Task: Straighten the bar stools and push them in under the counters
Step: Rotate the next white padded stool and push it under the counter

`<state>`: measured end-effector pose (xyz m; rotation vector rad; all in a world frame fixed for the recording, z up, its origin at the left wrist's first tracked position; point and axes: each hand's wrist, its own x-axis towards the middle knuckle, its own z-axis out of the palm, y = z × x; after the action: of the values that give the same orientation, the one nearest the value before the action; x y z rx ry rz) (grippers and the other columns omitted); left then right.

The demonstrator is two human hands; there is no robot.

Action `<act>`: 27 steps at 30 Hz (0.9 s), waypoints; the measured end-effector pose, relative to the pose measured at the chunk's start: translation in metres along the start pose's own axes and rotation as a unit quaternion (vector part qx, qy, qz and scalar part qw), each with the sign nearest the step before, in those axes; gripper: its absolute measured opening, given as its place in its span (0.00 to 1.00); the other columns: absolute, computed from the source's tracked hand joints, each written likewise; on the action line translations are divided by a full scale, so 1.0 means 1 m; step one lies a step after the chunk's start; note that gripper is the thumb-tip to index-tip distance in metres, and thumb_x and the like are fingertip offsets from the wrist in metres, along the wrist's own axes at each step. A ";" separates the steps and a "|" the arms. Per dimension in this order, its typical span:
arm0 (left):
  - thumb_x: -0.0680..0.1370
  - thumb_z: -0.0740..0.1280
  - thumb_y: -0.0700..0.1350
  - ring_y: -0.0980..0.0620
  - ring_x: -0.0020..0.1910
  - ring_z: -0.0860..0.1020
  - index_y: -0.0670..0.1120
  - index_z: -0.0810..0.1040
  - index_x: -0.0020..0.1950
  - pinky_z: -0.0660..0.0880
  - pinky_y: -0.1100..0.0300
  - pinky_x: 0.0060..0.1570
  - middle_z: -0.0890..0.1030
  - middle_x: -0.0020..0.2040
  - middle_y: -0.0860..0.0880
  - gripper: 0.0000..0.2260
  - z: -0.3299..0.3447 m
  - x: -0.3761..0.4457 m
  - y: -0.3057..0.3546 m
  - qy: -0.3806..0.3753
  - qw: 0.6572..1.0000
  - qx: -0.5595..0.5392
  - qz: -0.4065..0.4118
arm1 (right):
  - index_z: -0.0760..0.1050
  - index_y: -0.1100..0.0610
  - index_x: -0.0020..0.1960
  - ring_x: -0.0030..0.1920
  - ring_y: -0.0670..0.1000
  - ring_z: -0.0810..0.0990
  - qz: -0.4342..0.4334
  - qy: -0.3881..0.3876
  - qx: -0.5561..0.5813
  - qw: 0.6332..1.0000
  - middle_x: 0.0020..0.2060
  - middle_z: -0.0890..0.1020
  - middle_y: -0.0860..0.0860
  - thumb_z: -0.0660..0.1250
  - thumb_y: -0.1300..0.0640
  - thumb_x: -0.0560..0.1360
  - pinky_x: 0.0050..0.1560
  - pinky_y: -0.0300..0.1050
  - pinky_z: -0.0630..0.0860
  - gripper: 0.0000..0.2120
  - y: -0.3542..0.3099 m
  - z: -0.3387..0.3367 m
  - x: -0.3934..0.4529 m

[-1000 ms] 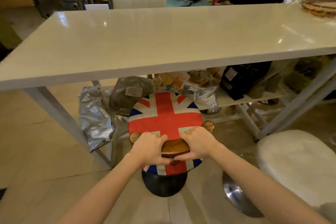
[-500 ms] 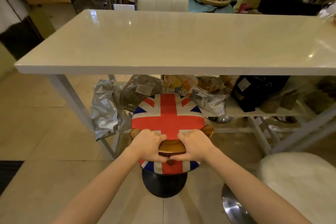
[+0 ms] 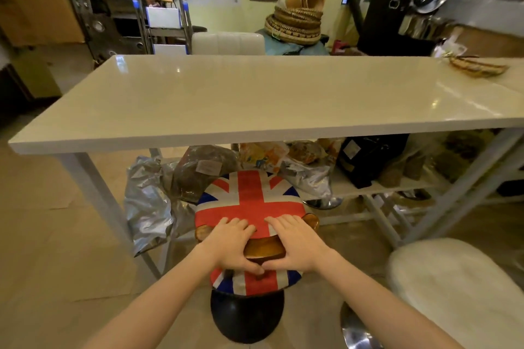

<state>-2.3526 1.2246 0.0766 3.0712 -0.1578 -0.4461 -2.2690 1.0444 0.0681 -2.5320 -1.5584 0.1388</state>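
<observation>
1. My left hand [image 3: 231,246] and right hand [image 3: 295,244] lie flat, fingers spread, on the flag-print stool [image 3: 249,207], thumbs meeting over its wooden backrest [image 3: 265,248].
2. The stool's far edge sits just under the white tabletop [image 3: 255,99].
3. A white stool [image 3: 453,289] stands well outside, to my right.

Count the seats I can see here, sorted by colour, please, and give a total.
Flag-patterned stool (red, white, blue), under both hands: 1
White fluffy stool, at the right: 1
White chair back, behind the counter: 1
Total: 3
</observation>
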 end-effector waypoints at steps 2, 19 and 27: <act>0.67 0.61 0.72 0.46 0.72 0.59 0.47 0.54 0.75 0.54 0.49 0.71 0.60 0.74 0.46 0.44 -0.010 0.002 0.010 0.022 0.999 -0.028 0.020 | 0.56 0.56 0.74 0.70 0.53 0.63 0.003 0.034 -0.005 0.999 0.71 0.67 0.53 0.62 0.30 0.67 0.72 0.50 0.58 0.46 0.001 -0.007 -0.008; 0.76 0.57 0.64 0.49 0.75 0.53 0.48 0.49 0.76 0.50 0.53 0.72 0.54 0.77 0.47 0.36 -0.061 0.078 0.220 0.167 0.949 -0.054 0.263 | 0.56 0.57 0.74 0.71 0.55 0.62 0.302 0.170 -0.035 0.937 0.71 0.67 0.54 0.68 0.36 0.67 0.71 0.50 0.57 0.45 0.079 -0.061 -0.237; 0.75 0.51 0.67 0.48 0.74 0.54 0.44 0.50 0.76 0.52 0.51 0.72 0.54 0.77 0.44 0.38 -0.043 0.079 0.407 0.127 0.929 -0.048 0.343 | 0.59 0.58 0.73 0.69 0.55 0.66 0.405 0.183 -0.066 0.893 0.69 0.70 0.55 0.55 0.32 0.66 0.69 0.49 0.60 0.44 0.110 -0.077 -0.415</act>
<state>-2.3040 0.8128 0.1156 2.6842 -1.1034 -0.0122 -2.3471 0.6184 0.1196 -2.9144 -0.3277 -0.3389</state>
